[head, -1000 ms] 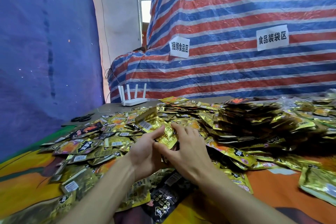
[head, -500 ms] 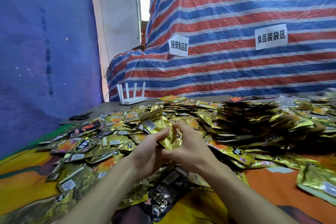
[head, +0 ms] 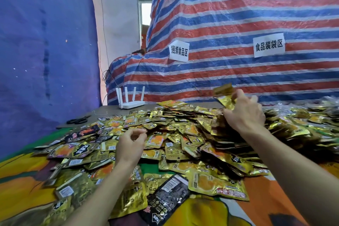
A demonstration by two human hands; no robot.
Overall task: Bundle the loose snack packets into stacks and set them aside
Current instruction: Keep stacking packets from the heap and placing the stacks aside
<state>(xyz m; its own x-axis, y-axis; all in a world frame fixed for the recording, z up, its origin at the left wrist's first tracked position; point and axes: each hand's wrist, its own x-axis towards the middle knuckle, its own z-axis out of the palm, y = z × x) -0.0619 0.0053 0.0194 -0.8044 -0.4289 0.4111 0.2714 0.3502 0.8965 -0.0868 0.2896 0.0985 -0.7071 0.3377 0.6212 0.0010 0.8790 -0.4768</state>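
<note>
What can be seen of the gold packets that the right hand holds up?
The gold packets are a small bunch of shiny, crinkled foil pouches, blurred, so their number and print cannot be read. The right hand grips them with curled fingers and holds them tilted in the air above the loose pile, in front of the striped tarp. Nothing else touches them.

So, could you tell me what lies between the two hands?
Loose gold snack packets cover the whole stretch between the left hand and the right hand, seen in the head view.
</note>
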